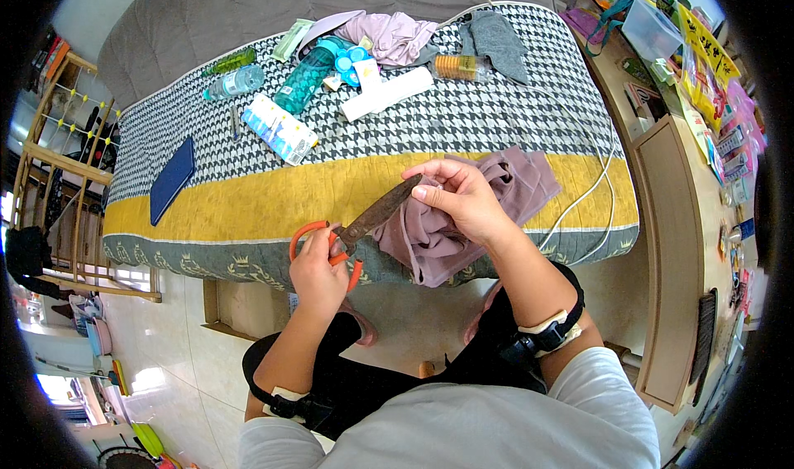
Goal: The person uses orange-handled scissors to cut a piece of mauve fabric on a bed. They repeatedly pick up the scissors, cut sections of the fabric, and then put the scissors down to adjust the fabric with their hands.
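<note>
A pair of scissors [379, 217] with orange handles and dark, rusty-looking blades is held up in front of me, above the near edge of the bed. My left hand [320, 272] is closed around the orange handles. At the other end, my right hand [465, 199] pinches the blades near the tip between thumb and fingers. The blades look closed together. A crumpled mauve cloth [426, 244] lies on the bed just under and beside my right hand, partly hidden by the hand and forearm.
The patterned bed [240, 189] holds a dark blue notebook [172, 181], a blue-and-white box [279, 130], a white roll [387, 93], a teal bottle [308, 76], a clear bottle [236, 83], a cookie pack [461, 68] and grey cloth [496, 43]. A white cable [583, 189] trails at right, beside a cluttered wooden desk [659, 246].
</note>
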The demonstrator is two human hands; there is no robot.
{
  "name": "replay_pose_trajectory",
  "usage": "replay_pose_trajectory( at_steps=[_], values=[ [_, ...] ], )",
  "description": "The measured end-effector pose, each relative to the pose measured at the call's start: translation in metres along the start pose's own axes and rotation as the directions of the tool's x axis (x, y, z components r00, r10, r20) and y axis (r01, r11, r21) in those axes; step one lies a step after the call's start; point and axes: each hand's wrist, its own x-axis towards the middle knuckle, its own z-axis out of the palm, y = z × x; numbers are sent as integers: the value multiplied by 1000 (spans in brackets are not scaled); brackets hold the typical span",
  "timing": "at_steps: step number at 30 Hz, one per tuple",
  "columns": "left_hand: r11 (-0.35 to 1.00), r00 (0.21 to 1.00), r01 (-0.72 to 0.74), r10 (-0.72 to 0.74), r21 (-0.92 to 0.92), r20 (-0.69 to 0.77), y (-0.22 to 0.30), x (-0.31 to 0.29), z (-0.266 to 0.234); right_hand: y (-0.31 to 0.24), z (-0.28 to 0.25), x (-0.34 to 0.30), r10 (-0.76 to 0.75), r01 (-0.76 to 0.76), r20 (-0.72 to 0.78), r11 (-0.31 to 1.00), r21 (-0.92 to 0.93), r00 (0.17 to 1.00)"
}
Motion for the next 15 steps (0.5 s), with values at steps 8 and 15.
replay_pose_trajectory(
  at_steps=[8,15],
  values=[
    [998,999,-49,49,-47,-2,-5,-2,5,11,-6,4,-66,66,3,997,39,998],
    [997,999,-1,4,-73,39,-1,-2,3,10,-5,3,-54,55,-8,998,28,998]
  ],
)
